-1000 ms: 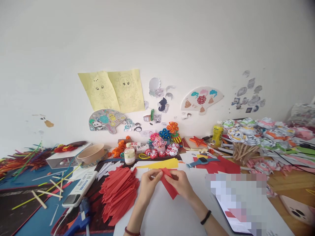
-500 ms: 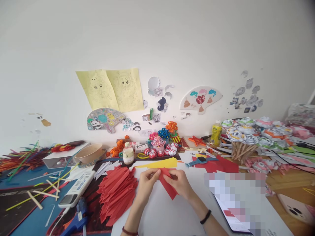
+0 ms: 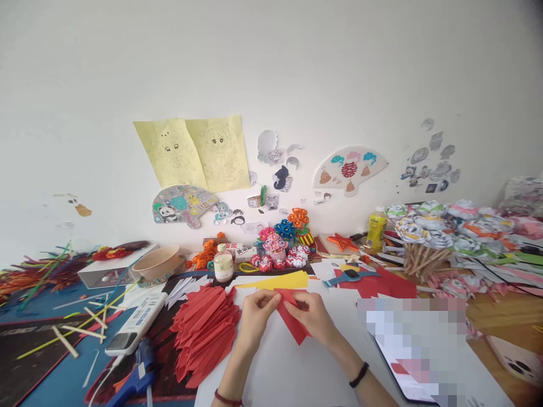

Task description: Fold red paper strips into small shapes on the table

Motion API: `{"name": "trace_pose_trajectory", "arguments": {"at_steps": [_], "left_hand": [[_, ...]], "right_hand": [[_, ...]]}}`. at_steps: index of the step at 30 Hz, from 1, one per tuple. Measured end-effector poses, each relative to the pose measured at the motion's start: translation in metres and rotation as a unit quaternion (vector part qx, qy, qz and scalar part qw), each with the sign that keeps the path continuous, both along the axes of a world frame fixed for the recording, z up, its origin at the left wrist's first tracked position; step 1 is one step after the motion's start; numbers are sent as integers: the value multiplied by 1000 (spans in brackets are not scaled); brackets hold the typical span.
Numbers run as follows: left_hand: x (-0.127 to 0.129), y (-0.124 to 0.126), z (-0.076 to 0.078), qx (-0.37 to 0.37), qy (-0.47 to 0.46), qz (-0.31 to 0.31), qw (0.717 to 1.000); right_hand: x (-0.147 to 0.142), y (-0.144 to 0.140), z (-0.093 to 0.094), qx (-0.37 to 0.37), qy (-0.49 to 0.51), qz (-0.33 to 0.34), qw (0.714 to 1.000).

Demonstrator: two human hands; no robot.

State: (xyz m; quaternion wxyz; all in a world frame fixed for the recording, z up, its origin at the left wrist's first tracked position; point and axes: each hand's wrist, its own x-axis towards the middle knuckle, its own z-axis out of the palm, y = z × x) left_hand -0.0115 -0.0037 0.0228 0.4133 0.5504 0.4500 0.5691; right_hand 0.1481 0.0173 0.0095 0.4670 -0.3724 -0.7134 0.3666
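My left hand [image 3: 255,314] and my right hand [image 3: 314,315] both pinch a piece of red paper [image 3: 293,323] over a white sheet [image 3: 288,367] on the table. The paper's upper part is folded between my fingertips and its lower point hangs toward me. A pile of folded red paper pieces [image 3: 206,329] lies just left of my left hand. A yellow paper sheet [image 3: 278,281] lies just beyond my fingers.
A blue glue gun [image 3: 136,380], a white remote-like device [image 3: 136,325] and scattered sticks [image 3: 72,333] lie at the left. A bowl [image 3: 159,264], a small bottle [image 3: 223,264], paper flowers [image 3: 282,246], a blue watch [image 3: 350,276] and a phone [image 3: 515,362] surround the work spot.
My hands stay at the same spot, fingers shifting slightly on the red paper's fold. The view has drifted a little.
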Motion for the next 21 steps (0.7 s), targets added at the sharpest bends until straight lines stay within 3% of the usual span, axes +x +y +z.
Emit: {"name": "trace_pose_trajectory", "arguments": {"at_steps": [14, 21], "left_hand": [[13, -6, -4, 45, 6, 92, 995], [11, -6, -2, 74, 83, 100, 989]], "right_hand": [[-4, -3, 3, -23, 34, 13, 999], [-5, -4, 0, -24, 49, 21, 998]]}}
